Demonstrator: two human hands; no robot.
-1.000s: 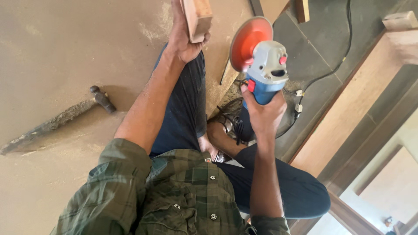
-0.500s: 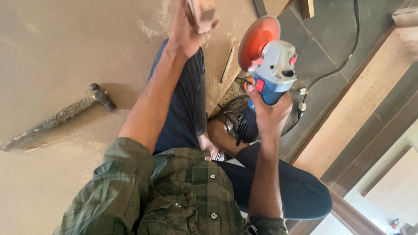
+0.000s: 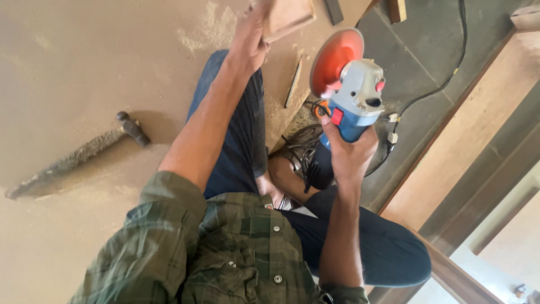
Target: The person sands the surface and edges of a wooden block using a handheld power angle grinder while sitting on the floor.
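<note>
I look down on a dusty floor (image 3: 73, 62), tan with sawdust on the left side of the view and dark grey on the right. A long wooden plank (image 3: 467, 124) runs diagonally along the right side. I sit on the floor, legs in dark blue trousers (image 3: 239, 135) stretched ahead, a green plaid shirt (image 3: 225, 247) at the bottom of the view.

My right hand (image 3: 349, 155) is clenched around the blue body of an angle grinder (image 3: 351, 93), held up above my legs. Its grey head points away from me, and the orange disc (image 3: 333, 56) stands on edge, facing left. A black cable (image 3: 444, 79) trails over the grey floor behind it, toward the top right.

My left hand (image 3: 250, 39) is raised near the top of the view, fingers wrapped around a wood block (image 3: 287, 17), which is partly cut off by the edge. The block sits just left of the disc, apart from it.

A hammer (image 3: 79, 155) lies on the sawdust, well to the left of my legs, its dark head nearest me. A thin wood strip (image 3: 293, 81) lies on the floor between block and grinder.
</note>
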